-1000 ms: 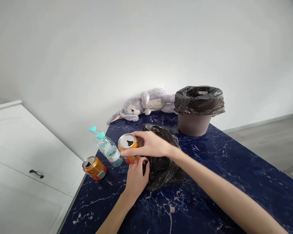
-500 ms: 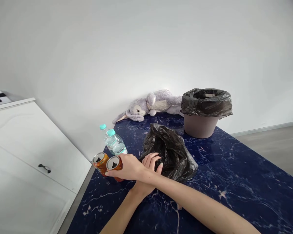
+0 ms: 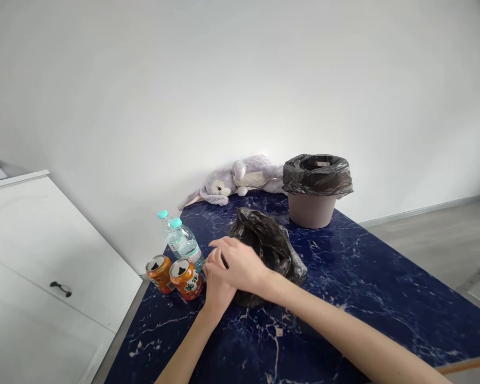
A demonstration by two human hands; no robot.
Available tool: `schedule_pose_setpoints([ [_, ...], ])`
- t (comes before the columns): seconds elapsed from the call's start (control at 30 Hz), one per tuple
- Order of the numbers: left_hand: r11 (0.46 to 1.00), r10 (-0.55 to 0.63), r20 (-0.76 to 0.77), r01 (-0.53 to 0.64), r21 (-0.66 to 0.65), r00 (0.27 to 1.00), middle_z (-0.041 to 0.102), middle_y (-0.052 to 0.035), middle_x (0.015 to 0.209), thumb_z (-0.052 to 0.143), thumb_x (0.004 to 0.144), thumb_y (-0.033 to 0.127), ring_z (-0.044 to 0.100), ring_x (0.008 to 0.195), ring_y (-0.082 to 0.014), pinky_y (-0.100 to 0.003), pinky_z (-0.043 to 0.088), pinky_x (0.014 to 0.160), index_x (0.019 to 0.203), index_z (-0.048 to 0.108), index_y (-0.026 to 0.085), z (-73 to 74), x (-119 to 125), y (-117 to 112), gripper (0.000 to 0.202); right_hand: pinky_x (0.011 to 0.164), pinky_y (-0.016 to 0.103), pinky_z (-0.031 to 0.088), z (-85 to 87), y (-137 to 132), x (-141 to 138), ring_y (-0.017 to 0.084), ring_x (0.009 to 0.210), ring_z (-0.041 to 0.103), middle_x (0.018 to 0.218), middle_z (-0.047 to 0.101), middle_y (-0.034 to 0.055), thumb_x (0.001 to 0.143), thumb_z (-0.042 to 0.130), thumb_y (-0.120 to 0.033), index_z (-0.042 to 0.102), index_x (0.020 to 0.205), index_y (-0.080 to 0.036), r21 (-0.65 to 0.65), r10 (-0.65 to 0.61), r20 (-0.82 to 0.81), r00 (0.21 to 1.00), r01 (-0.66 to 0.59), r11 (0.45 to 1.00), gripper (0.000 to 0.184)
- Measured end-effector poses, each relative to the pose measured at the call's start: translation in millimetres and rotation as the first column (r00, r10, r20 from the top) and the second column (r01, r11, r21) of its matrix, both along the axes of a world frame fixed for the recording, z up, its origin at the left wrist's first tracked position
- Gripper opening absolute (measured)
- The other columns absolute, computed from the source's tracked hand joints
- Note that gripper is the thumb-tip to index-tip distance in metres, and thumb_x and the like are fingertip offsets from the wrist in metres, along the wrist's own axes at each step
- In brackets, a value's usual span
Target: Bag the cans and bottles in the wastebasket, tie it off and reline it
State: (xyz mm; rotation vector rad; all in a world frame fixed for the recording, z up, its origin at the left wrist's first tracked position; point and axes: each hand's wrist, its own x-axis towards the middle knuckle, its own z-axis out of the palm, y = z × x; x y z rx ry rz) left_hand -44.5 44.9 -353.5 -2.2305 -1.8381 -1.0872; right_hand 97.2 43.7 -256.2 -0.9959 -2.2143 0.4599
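Observation:
My right hand (image 3: pixel 242 265) crosses over my left hand, fingers pointing left and slightly apart, holding nothing that I can see. My left hand (image 3: pixel 219 290) is beneath it, close to the nearer bottle and can; its fingers are mostly covered. Two orange cans stand opened at the left: the nearer can (image 3: pixel 186 281) and the farther can (image 3: pixel 159 276). Behind them are a clear water bottle (image 3: pixel 190 248) with a turquoise cap and a second bottle (image 3: pixel 168 226). A crumpled black plastic bag (image 3: pixel 282 245) lies with its mouth gaping, partly behind my right hand.
A brownish bin (image 3: pixel 312 209) lined with a black bag stands at the table's far right. A plush rabbit (image 3: pixel 240 178) lies along the wall. The dark blue marbled table (image 3: pixel 344 288) has a white cabinet (image 3: pixel 44 256) to its left.
My right hand has let go of the nearer can and moved right. My left hand has come off the black bag and shifted left toward the can and bottle. The view has shifted slightly.

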Motion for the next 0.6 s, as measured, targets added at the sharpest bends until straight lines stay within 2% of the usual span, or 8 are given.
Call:
schedule_pose_setpoints([
  [0.07,1.000,0.014,0.044,-0.014,-0.005,0.999,0.067,-0.0141,0.118,0.058,0.095,0.029,0.064,0.119,-0.0365,-0.059,0.047,0.106,0.140,0.048,0.018,5.0,-2.8,0.0,0.047,0.107,0.045,0.046,-7.7,6.2,37.5,0.031,0.126,0.059,0.135,0.066,0.0148,0.103,0.058,-0.030,0.059,0.137,-0.020,0.103,-0.192,0.113,0.975,0.181,0.978,0.036],
  [0.13,1.000,-0.005,0.099,0.007,-0.017,0.995,0.068,-0.0078,0.099,0.055,0.097,0.031,0.070,0.100,-0.0303,-0.050,0.054,0.094,0.133,0.050,0.018,13.5,-0.7,-2.2,0.039,0.105,0.048,0.045,-21.3,12.7,73.8,0.036,0.126,0.057,0.134,0.064,0.0195,0.097,0.064,-0.023,0.057,0.138,-0.016,0.139,-0.396,0.262,0.880,0.372,0.918,0.042],
  [0.2,0.998,-0.059,0.141,0.062,-0.021,0.988,0.066,-0.0029,0.089,0.051,0.101,0.033,0.070,0.087,-0.0239,-0.039,0.056,0.084,0.131,0.050,0.020,26.0,7.1,-8.8,0.033,0.099,0.049,0.047,-36.1,17.0,106.0,0.039,0.120,0.059,0.127,0.065,0.0239,0.088,0.071,-0.014,0.063,0.127,-0.011,0.115,-0.476,0.317,0.820,0.465,0.878,0.039],
  [0.3,0.986,-0.163,0.218,0.168,-0.008,0.962,0.062,0.0007,0.085,0.048,0.106,0.037,0.068,0.079,-0.0182,-0.031,0.055,0.077,0.136,0.046,0.023,48.6,26.3,-28.9,0.033,0.093,0.045,0.049,-50.1,17.2,146.4,0.036,0.108,0.066,0.113,0.070,0.0197,0.087,0.070,-0.011,0.070,0.103,-0.014,0.066,-0.491,0.312,0.814,0.497,0.865,0.017],
  [0.37,0.967,-0.240,0.246,0.253,-0.023,0.939,0.060,0.0014,0.084,0.051,0.106,0.038,0.066,0.076,-0.0172,-0.032,0.055,0.078,0.137,0.046,0.024,61.1,40.7,-47.2,0.034,0.087,0.040,0.050,-52.3,13.8,169.9,0.032,0.100,0.070,0.108,0.073,0.0142,0.092,0.065,-0.015,0.071,0.097,-0.018,0.035,-0.498,0.274,0.823,0.509,0.860,0.009],
  [0.47,0.919,-0.362,0.244,0.388,-0.067,0.900,0.059,0.0020,0.084,0.053,0.106,0.035,0.065,0.076,-0.0163,-0.032,0.055,0.081,0.141,0.041,0.027,70.1,61.4,-76.7,0.038,0.082,0.033,0.053,-53.0,5.6,203.8,0.025,0.095,0.074,0.104,0.077,0.0064,0.098,0.057,-0.026,0.071,0.098,-0.024,-0.038,-0.492,0.159,0.856,0.503,0.863,0.014],
  [0.53,0.877,-0.439,0.237,0.470,-0.097,0.867,0.060,0.0012,0.087,0.053,0.106,0.030,0.066,0.078,-0.0161,-0.033,0.056,0.083,0.146,0.037,0.029,71.3,73.6,-96.2,0.043,0.084,0.032,0.055,-57.7,-0.5,227.8,0.023,0.095,0.076,0.100,0.079,0.0043,0.097,0.057,-0.038,0.072,0.098,-0.025,-0.143,-0.501,-0.044,0.864,0.491,0.859,0.019],
  [0.6,0.808,-0.536,0.216,0.570,-0.150,0.816,0.064,-0.0015,0.092,0.054,0.104,0.027,0.069,0.086,-0.0181,-0.035,0.057,0.089,0.148,0.036,0.030,74.6,83.4,-114.1,0.048,0.087,0.034,0.056,-67.8,-6.3,254.3,0.026,0.095,0.077,0.098,0.080,0.0060,0.092,0.061,-0.050,0.073,0.098,-0.025,-0.273,-0.547,-0.267,0.794,0.482,0.833,0.029],
])
